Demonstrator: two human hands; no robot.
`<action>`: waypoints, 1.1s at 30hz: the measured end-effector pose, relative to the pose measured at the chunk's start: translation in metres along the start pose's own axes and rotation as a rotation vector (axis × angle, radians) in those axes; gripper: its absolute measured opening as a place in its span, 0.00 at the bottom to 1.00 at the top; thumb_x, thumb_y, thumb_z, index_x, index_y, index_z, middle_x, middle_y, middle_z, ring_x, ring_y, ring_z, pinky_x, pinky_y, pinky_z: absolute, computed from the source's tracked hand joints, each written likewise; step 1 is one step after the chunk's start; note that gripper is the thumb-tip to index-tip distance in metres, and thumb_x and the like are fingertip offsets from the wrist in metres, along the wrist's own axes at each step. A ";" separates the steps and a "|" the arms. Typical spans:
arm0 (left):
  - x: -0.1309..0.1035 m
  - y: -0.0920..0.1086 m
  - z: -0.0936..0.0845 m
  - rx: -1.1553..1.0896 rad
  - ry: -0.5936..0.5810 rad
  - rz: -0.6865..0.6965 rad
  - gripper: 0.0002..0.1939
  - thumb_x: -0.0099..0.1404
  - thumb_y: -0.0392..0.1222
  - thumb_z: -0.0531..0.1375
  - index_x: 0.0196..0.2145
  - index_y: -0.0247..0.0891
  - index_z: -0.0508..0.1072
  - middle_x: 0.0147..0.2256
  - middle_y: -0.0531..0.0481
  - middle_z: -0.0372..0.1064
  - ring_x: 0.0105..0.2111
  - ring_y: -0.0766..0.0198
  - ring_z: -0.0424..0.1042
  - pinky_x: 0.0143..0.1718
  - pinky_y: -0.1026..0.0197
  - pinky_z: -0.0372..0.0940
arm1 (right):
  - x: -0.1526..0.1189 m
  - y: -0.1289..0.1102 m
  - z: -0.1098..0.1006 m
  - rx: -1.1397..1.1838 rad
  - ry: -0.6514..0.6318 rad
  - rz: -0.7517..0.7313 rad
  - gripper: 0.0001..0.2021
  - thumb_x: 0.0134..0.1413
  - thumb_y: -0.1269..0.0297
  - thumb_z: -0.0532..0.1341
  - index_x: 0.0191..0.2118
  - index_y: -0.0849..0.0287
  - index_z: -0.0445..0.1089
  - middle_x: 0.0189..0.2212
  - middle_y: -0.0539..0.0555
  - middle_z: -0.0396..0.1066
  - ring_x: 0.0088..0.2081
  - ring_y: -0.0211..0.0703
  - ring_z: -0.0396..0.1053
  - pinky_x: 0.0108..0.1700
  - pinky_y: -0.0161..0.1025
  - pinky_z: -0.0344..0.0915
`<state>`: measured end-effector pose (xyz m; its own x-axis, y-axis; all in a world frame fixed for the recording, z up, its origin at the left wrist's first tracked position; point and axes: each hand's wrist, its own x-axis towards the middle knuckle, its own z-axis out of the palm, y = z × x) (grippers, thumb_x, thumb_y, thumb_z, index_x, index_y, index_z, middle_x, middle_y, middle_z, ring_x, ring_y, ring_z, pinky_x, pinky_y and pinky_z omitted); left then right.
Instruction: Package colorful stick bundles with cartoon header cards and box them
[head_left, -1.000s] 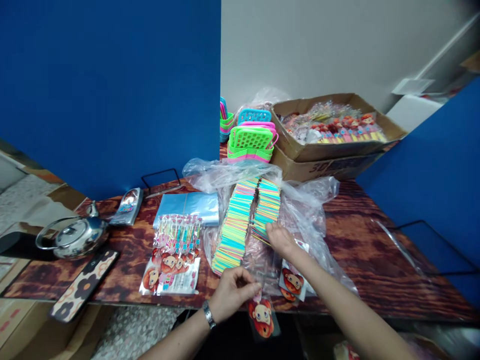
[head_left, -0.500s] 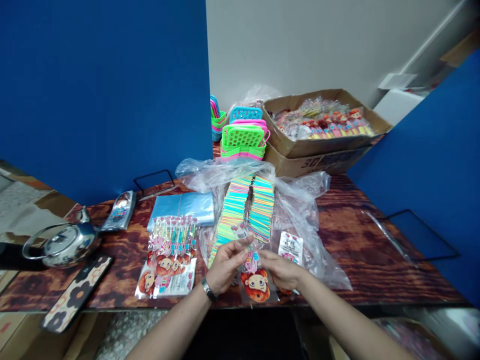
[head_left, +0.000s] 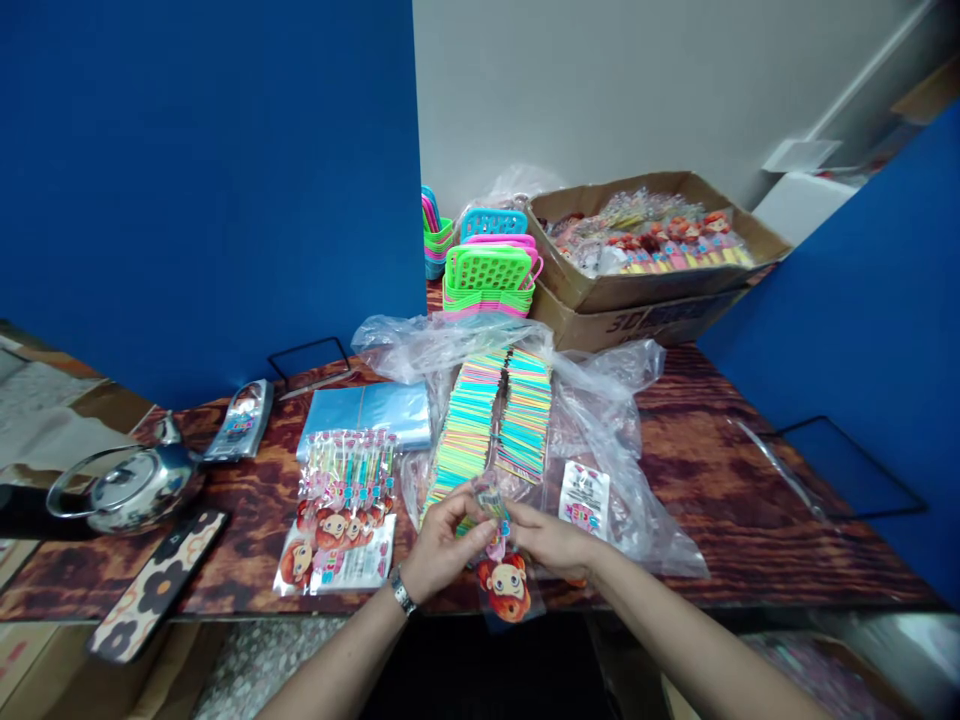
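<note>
Near the table's front edge, my left hand (head_left: 448, 535) and my right hand (head_left: 551, 540) both close on one clear plastic packet (head_left: 505, 588) printed with a red-haired cartoon face. Its face end hangs toward me, and the fingers cover part of the upper half. Just beyond my hands, two rows of thin coloured sticks (head_left: 472, 410) lie on a crumpled clear plastic bag (head_left: 607, 400). A printed white card (head_left: 585, 495) rests on the right, close to my right hand. To the left lies a stack of similar packets (head_left: 346, 500) holding coloured sticks.
Blue plastic sleeves (head_left: 367, 412) lie behind the stack. On the left are a metal teapot (head_left: 139, 485), a flowered phone case (head_left: 159, 590) and a pack of cards (head_left: 240, 420). Coloured baskets (head_left: 489, 270) and a cardboard box (head_left: 600, 290) of packets stand at the back. Blue panels (head_left: 210, 200) flank the table.
The packet has tilted and shifted slightly left and toward me. My right hand has moved left, closer to my left hand, and more fingers now cover the packet's upper part.
</note>
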<state>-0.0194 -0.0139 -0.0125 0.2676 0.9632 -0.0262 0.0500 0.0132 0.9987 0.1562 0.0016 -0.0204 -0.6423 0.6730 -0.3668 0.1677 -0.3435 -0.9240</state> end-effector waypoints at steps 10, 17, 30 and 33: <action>-0.010 0.000 -0.008 -0.106 0.073 -0.096 0.14 0.57 0.47 0.60 0.23 0.35 0.64 0.24 0.54 0.60 0.26 0.68 0.59 0.29 0.66 0.56 | 0.020 -0.001 -0.041 -1.136 0.377 0.169 0.16 0.63 0.59 0.42 0.47 0.61 0.58 0.34 0.57 0.71 0.35 0.43 0.70 0.35 0.37 0.62; -0.019 -0.014 0.000 -0.193 0.095 -0.158 0.14 0.56 0.48 0.61 0.24 0.34 0.65 0.24 0.55 0.59 0.25 0.70 0.57 0.28 0.67 0.55 | 0.041 0.013 -0.050 -1.371 0.345 0.333 0.11 0.62 0.63 0.45 0.45 0.61 0.58 0.38 0.62 0.70 0.37 0.48 0.72 0.35 0.40 0.62; -0.020 -0.010 0.005 -0.196 0.093 -0.154 0.14 0.56 0.47 0.61 0.24 0.34 0.66 0.24 0.54 0.60 0.25 0.69 0.59 0.29 0.67 0.56 | 0.053 0.017 -0.045 -1.401 0.322 0.329 0.12 0.61 0.63 0.47 0.47 0.63 0.58 0.41 0.63 0.68 0.41 0.49 0.71 0.37 0.40 0.63; -0.021 -0.007 0.005 -0.222 0.078 -0.170 0.13 0.56 0.46 0.62 0.24 0.34 0.66 0.24 0.54 0.61 0.25 0.70 0.59 0.29 0.67 0.56 | 0.056 0.019 -0.048 -1.358 0.337 0.336 0.13 0.60 0.62 0.49 0.48 0.63 0.57 0.40 0.62 0.70 0.41 0.48 0.71 0.37 0.39 0.62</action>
<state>-0.0205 -0.0351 -0.0194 0.1978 0.9599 -0.1987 -0.1262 0.2259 0.9659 0.1600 0.0641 -0.0637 -0.2581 0.8730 -0.4139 0.9661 0.2354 -0.1060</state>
